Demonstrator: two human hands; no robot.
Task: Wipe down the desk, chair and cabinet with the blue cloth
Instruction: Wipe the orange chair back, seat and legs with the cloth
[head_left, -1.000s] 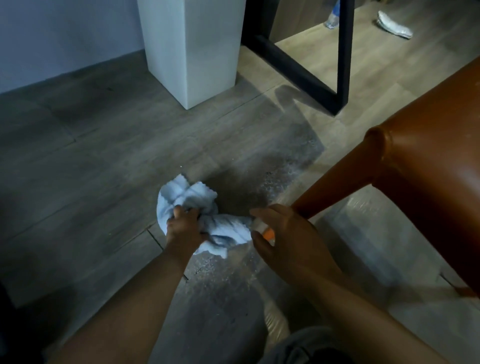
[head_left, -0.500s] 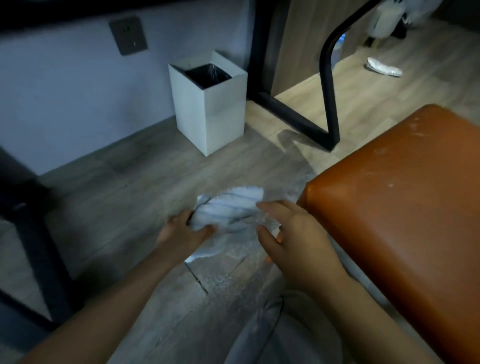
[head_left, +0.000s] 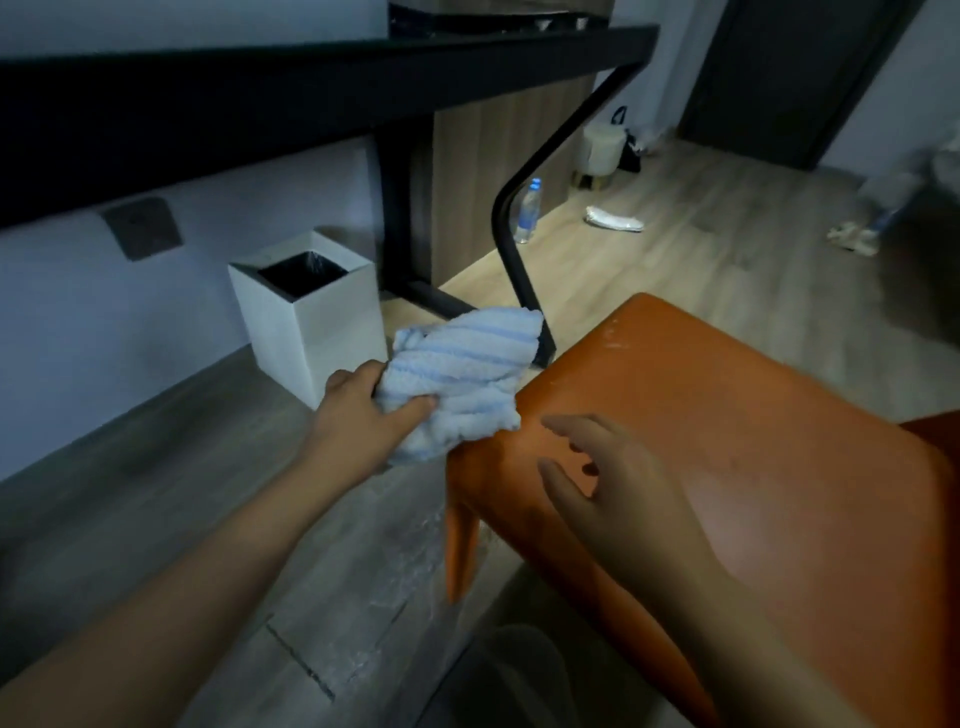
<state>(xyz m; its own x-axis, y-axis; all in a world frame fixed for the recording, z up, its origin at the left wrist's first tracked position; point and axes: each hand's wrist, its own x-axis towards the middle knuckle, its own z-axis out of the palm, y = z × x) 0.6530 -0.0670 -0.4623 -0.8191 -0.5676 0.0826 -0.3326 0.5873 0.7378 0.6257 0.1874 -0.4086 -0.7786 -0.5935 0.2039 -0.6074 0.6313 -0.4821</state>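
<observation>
My left hand (head_left: 366, 415) grips the bunched blue striped cloth (head_left: 462, 374) in the air, just left of the front corner of the orange chair seat (head_left: 727, 426). The cloth's lower right edge hangs at that corner. My right hand (head_left: 613, 478) hovers over the seat's near left part with fingers spread and loosely bent, holding nothing. The black desk (head_left: 311, 78) runs across the top of the view, its frame leg (head_left: 511, 244) curving down behind the cloth.
A white square bin (head_left: 322, 338) with a black liner stands against the wall under the desk. A wall socket (head_left: 143, 228) is to its left. A water bottle (head_left: 527, 210), a white slipper (head_left: 613, 221) and a small stool (head_left: 602, 150) are on the far floor.
The view has risen from the floor and chair leg to the seat. My left hand lifted the cloth up to the seat corner. My right hand let go of the cloth and moved over the seat.
</observation>
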